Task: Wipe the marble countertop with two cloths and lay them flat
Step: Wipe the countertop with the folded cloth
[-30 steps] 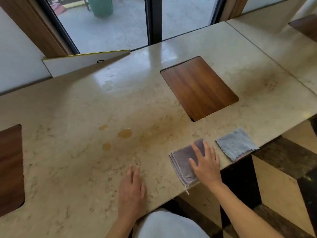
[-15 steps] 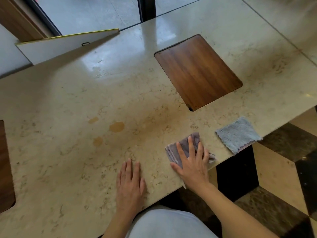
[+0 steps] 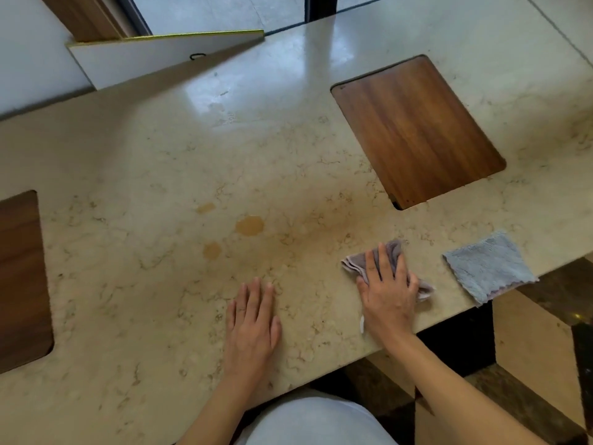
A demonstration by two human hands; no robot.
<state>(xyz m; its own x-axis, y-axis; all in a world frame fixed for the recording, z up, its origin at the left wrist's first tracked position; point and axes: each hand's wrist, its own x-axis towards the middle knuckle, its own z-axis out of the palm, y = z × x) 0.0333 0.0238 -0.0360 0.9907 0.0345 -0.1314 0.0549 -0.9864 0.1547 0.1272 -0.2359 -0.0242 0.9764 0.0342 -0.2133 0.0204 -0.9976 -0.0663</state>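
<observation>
The beige marble countertop [image 3: 160,162] fills the view. Three yellowish stains [image 3: 249,225] mark its middle. My right hand [image 3: 386,293] presses down on a bunched purple-grey cloth [image 3: 354,263] near the front edge, fingers curled over it. A light blue cloth [image 3: 487,268] lies flat to the right, its corner hanging over the counter's edge, untouched. My left hand [image 3: 252,319] rests palm down on bare marble, fingers together, holding nothing.
A wooden inset panel [image 3: 417,130] sits at the back right and another [image 3: 19,277] at the left edge. A white triangular board [image 3: 154,56] lies at the back by the window. The counter's front edge runs just below my hands.
The purple-grey cloth went from folded flat to bunched under my right hand, which has gathered it and shifted slightly left. My left hand has stayed put.
</observation>
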